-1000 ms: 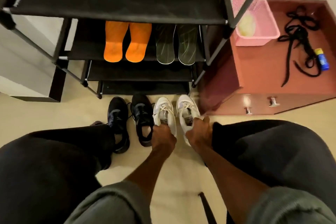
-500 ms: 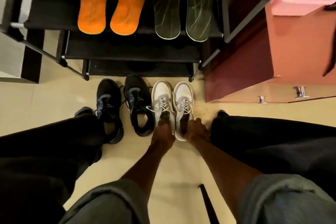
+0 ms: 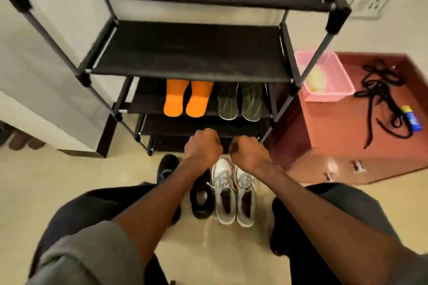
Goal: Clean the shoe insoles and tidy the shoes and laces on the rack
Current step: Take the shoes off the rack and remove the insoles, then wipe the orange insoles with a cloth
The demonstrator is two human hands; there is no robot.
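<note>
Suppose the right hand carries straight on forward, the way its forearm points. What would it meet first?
Probably the front edge of the rack's lower shelf, just ahead of the right hand; depth is unclear.

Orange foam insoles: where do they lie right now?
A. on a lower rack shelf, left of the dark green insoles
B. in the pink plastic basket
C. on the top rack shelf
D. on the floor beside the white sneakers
A: the orange foam insoles lie side by side on a lower shelf of the black fabric shoe rack, left of the dark green insoles.
</note>
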